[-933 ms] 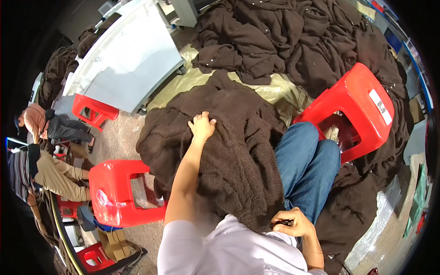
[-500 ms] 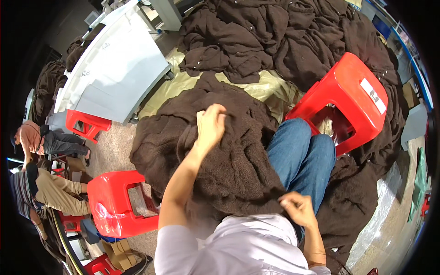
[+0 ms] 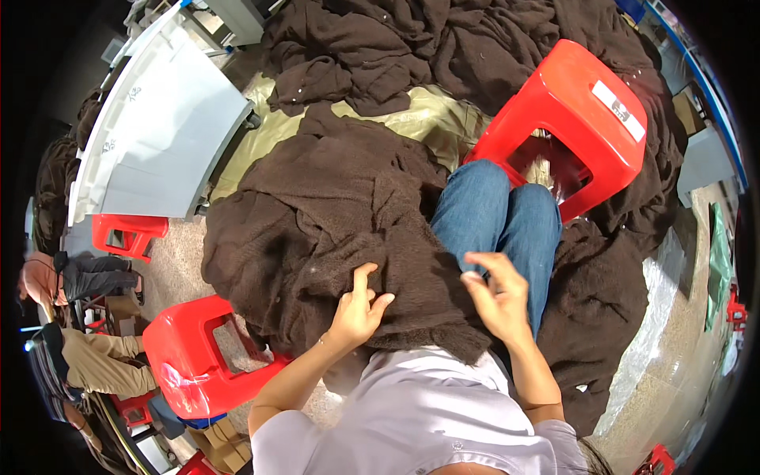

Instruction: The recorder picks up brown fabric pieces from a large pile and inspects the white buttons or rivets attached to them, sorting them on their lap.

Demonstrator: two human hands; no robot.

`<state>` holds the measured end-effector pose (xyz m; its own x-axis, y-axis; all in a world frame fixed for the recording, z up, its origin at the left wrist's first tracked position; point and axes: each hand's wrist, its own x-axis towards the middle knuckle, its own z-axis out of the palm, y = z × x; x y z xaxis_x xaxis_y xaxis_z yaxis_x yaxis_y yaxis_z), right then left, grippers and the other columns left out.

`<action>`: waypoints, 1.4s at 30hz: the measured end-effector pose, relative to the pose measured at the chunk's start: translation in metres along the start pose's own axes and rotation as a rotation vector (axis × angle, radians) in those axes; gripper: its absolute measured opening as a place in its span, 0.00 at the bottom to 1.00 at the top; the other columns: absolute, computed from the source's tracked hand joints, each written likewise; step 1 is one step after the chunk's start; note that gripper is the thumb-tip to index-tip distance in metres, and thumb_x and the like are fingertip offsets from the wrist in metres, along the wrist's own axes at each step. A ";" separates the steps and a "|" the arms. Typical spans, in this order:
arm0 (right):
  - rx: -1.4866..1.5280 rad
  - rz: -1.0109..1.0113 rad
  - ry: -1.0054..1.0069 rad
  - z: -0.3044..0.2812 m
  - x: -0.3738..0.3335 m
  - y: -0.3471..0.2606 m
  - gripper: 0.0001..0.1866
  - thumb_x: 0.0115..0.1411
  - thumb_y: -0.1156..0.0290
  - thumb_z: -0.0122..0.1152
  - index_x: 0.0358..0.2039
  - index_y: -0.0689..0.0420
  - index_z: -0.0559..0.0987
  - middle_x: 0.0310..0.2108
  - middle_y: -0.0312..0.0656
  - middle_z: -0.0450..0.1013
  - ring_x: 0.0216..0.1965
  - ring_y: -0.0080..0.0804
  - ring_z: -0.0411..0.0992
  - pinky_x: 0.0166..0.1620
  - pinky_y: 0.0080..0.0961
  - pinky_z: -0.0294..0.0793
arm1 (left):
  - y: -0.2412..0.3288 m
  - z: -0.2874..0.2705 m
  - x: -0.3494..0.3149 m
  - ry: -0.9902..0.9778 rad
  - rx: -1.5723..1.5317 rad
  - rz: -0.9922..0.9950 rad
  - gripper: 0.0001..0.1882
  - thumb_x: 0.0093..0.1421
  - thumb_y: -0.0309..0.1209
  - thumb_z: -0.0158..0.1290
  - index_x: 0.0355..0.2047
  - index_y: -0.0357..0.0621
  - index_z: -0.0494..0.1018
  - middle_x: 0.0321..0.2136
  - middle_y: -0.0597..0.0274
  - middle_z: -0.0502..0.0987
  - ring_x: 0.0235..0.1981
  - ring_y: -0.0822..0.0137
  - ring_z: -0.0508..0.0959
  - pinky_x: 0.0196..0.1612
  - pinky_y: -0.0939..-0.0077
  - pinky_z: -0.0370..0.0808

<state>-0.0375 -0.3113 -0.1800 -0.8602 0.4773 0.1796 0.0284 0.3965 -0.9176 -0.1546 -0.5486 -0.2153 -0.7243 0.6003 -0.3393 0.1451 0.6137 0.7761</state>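
Observation:
A dark brown fleece cloth (image 3: pixel 317 214) lies bunched across my lap and spreads out ahead and to the left. Just above its near part is my left hand (image 3: pixel 358 317), thumb and forefinger apart, with nothing seen between them. My right hand (image 3: pixel 500 297) is raised over the cloth's right edge, beside my jeans-clad knees (image 3: pixel 507 214). Its fingers are curved and spread from the thumb, and no object shows in it.
A red stool (image 3: pixel 582 119) stands ahead on the right and another red stool (image 3: pixel 186 364) on the left. A big brown fabric heap (image 3: pixel 443 47) fills the far side, partly on yellowish sheeting (image 3: pixel 431 119). A white bin (image 3: pixel 166 119) stands far left; people (image 3: pixel 103 360) sit beyond.
My left hand has come back from the far part of the cloth toward my body. The right hand has risen and moved forward, its fingers opening. The cloth's near edge has shifted.

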 end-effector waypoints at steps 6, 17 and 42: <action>-0.008 0.033 -0.521 0.013 -0.027 0.010 0.16 0.56 0.66 0.68 0.43 0.59 0.82 0.33 0.43 0.78 0.29 0.33 0.78 0.31 0.26 0.74 | -0.019 -0.048 0.028 0.311 0.680 0.248 0.32 0.51 0.51 0.63 0.49 0.46 0.68 0.15 0.60 0.74 0.20 0.50 0.78 0.25 0.58 0.73; 0.348 -0.107 -0.995 0.023 -0.016 -0.011 0.06 0.57 0.70 0.64 0.34 0.56 0.81 0.25 0.40 0.79 0.24 0.34 0.77 0.27 0.28 0.72 | 0.011 -0.063 0.128 -0.507 0.610 0.058 0.33 0.62 0.58 0.49 0.52 0.40 0.72 0.45 0.44 0.78 0.49 0.44 0.76 0.54 0.59 0.72; -0.299 -0.272 0.444 -0.047 0.207 -0.005 0.08 0.64 0.70 0.59 0.37 0.62 0.77 0.28 0.44 0.77 0.28 0.32 0.75 0.35 0.31 0.74 | 0.145 -0.313 0.010 1.081 0.068 0.884 0.24 0.48 0.11 0.37 0.42 0.36 0.76 0.39 0.62 0.78 0.41 0.71 0.76 0.48 0.81 0.71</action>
<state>-0.1921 -0.1774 -0.1217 -0.5639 0.5837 0.5842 0.0345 0.7235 -0.6895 -0.3518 -0.6143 0.0609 -0.5272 0.1285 0.8400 0.8306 0.2864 0.4775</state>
